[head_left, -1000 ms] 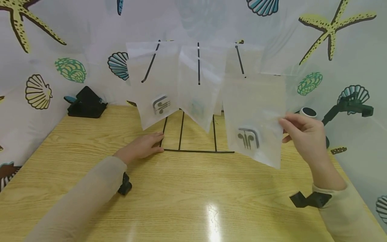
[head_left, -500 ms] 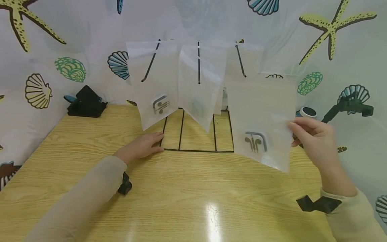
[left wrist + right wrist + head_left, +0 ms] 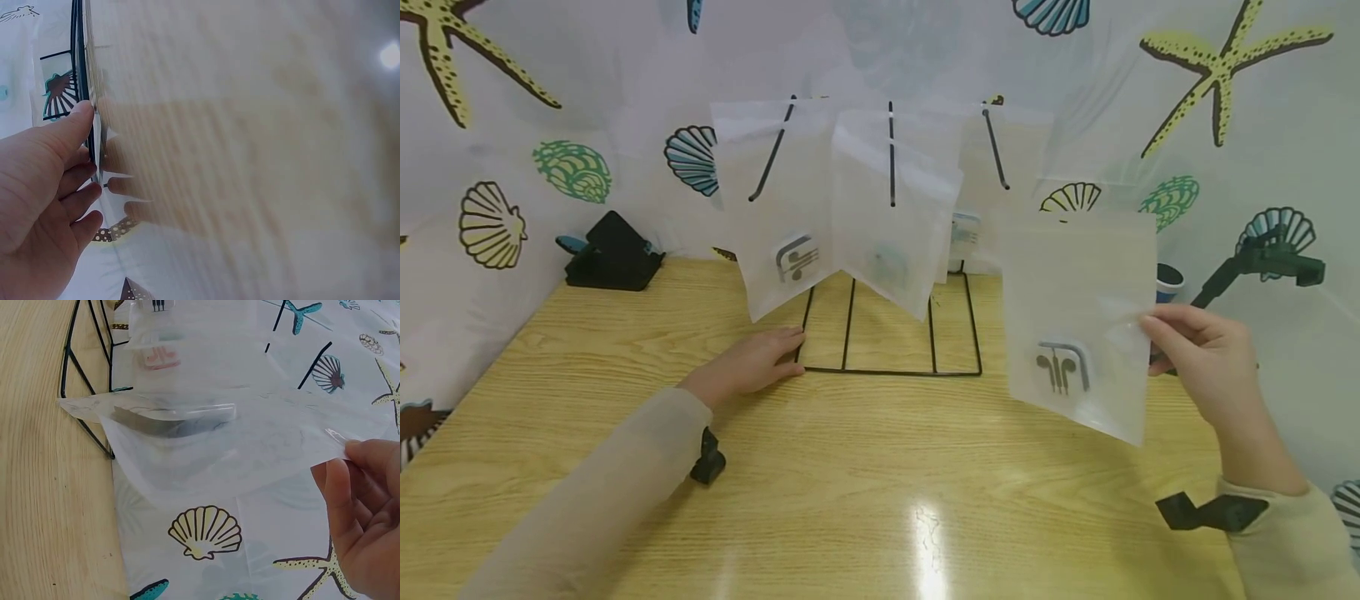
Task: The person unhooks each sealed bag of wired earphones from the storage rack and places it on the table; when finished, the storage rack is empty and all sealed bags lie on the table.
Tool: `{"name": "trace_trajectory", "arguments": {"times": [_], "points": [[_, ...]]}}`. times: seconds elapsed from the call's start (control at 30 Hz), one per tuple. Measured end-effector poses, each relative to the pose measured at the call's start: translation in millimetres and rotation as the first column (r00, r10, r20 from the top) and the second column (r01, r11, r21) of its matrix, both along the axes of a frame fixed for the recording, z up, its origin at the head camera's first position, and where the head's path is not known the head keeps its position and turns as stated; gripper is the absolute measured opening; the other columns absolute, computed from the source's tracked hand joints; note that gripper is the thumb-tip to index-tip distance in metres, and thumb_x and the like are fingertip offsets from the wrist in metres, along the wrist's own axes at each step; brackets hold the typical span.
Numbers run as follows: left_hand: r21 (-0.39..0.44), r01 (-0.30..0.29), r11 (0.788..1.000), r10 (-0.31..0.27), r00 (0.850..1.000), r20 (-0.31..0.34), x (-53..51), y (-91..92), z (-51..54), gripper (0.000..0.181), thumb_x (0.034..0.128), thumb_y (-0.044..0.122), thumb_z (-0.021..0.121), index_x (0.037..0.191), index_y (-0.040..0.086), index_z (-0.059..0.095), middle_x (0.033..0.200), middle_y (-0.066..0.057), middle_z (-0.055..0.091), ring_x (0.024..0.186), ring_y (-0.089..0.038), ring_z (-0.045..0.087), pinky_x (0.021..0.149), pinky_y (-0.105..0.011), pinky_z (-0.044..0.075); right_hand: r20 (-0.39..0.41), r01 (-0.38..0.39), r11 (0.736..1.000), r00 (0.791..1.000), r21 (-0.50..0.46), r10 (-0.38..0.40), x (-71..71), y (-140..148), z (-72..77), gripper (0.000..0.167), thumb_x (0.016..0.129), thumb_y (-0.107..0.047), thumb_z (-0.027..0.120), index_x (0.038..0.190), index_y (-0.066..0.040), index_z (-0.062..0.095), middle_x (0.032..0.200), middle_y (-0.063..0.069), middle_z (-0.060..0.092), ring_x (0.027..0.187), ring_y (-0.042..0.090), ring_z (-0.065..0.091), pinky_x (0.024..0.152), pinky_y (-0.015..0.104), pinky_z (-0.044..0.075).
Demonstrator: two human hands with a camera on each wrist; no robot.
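Note:
My right hand (image 3: 1213,358) pinches the right edge of a translucent bag (image 3: 1082,283) with earphones in it, off to the right of the black wire rack (image 3: 891,373). The same bag (image 3: 187,462) stretches from my fingertips in the right wrist view. At the rack's front left base corner, the thumb and fingers of my left hand (image 3: 748,362) grip the wire. The left wrist view shows this hand (image 3: 44,194) with its thumb against the black wire (image 3: 84,75). Other bags, such as the left one (image 3: 778,217) and the middle one (image 3: 891,242), hang on the rack's hooks.
A black stand (image 3: 613,254) is at the table's back left. Behind my right hand are a cup (image 3: 1168,283) and a black arm-like holder (image 3: 1262,258). A cloth with shells and starfish (image 3: 625,67) hangs behind the wooden table (image 3: 820,483).
My right hand has moved right and slightly down with the bag, away from the rack, and more of the rack's right base shows. My left hand stays in place.

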State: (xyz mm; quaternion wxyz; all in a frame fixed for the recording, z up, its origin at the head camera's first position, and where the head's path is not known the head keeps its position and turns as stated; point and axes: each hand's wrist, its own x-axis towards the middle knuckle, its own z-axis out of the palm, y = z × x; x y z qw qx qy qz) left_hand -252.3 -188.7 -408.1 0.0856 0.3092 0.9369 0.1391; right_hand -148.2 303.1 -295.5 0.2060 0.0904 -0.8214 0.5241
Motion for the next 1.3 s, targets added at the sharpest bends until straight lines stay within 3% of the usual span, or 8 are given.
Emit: {"name": "trace_trajectory", "arguments": {"times": [0.13,0.33,0.5,0.57,0.73,0.8,1.0,1.3], "points": [[-0.007,-0.003,1.000,0.003,1.000,-0.006,1.6,0.1,0.6,0.058,0.0941,0.023,0.055,0.138,-0.009,0.034,0.140,-0.027,0.031,0.129,-0.040,0.029,0.103,-0.050,0.027,0.081,0.019,1.000,0.997,-0.009,-0.018,-5.1,9.7,-4.1,0.009,0.088,-0.009,0.063,0.094,-0.007,0.070,0.076,-0.007,0.066,0.059,0.007,0.062,0.048,0.021,0.052],[-0.010,-0.009,1.000,0.009,1.000,-0.002,2.0,0.0,0.0,0.057,0.0942,0.023,0.055,0.138,-0.009,0.034,0.140,-0.027,0.031,0.129,-0.040,0.029,0.103,-0.049,0.028,0.230,0.090,0.996,0.969,0.006,-0.089,-17.1,20.9,-9.5,0.017,0.089,-0.029,0.062,0.098,-0.015,0.067,0.080,-0.010,0.064,0.065,0.007,0.061,0.052,0.022,0.053],[-0.006,-0.007,1.000,0.007,1.000,-0.001,-0.3,-0.1,-1.1,0.057,0.0942,0.022,0.055,0.137,-0.009,0.035,0.140,-0.027,0.031,0.129,-0.040,0.029,0.103,-0.049,0.028,0.305,0.095,0.989,0.951,-0.113,-0.056,-33.3,36.2,-17.2,0.020,0.087,-0.031,0.064,0.099,-0.016,0.067,0.085,-0.007,0.062,0.066,0.008,0.061,0.053,0.022,0.053],[-0.003,-0.007,1.000,0.007,1.000,0.001,-0.7,0.0,-1.4,0.057,0.0943,0.022,0.055,0.137,-0.009,0.034,0.141,-0.027,0.031,0.129,-0.040,0.029,0.103,-0.049,0.027,0.338,0.102,0.988,0.939,-0.114,-0.057,-40.1,42.6,-20.1,0.024,0.087,-0.033,0.063,0.102,-0.014,0.066,0.088,-0.007,0.061,0.068,0.008,0.060,0.055,0.021,0.053],[-0.001,-0.004,1.000,0.004,1.000,0.002,0.0,0.3,-0.7,0.057,0.0944,0.022,0.055,0.137,-0.010,0.034,0.141,-0.027,0.031,0.129,-0.040,0.028,0.104,-0.049,0.027,0.421,0.122,0.991,0.897,0.062,-0.137,-56.8,53.2,-24.7,0.054,0.089,-0.043,0.056,0.123,0.000,0.053,0.097,-0.003,0.055,0.073,0.006,0.059,0.063,0.022,0.053],[-0.001,0.000,1.000,0.000,1.000,-0.001,0.8,0.6,-0.1,0.056,0.0944,0.021,0.055,0.137,-0.010,0.035,0.140,-0.028,0.031,0.129,-0.040,0.029,0.104,-0.049,0.027,0.451,0.122,0.989,0.880,0.082,-0.146,-63.9,55.3,-26.2,0.061,0.090,-0.042,0.056,0.127,0.005,0.047,0.099,0.001,0.054,0.073,0.006,0.058,0.063,0.023,0.053],[-0.006,-0.002,1.000,0.002,1.000,-0.001,1.9,1.6,1.3,0.056,0.0942,0.021,0.055,0.136,-0.011,0.035,0.140,-0.027,0.031,0.128,-0.040,0.029,0.103,-0.049,0.027,0.500,0.097,0.976,0.846,0.196,-0.185,-83.9,58.2,-33.1,0.061,0.093,-0.040,0.051,0.131,0.007,0.045,0.112,0.016,0.050,0.071,0.007,0.056,0.063,0.021,0.053],[-0.011,-0.004,1.000,0.005,1.000,0.010,-0.5,0.4,-0.9,0.058,0.0942,0.022,0.055,0.137,-0.010,0.034,0.141,-0.027,0.031,0.129,-0.040,0.028,0.104,-0.049,0.027,0.526,0.033,0.952,0.827,0.304,-0.197,-111.1,58.5,-50.4,0.048,0.096,-0.027,0.048,0.127,0.010,0.047,0.112,0.027,0.053,0.070,0.010,0.059,0.063,0.024,0.054]]}}
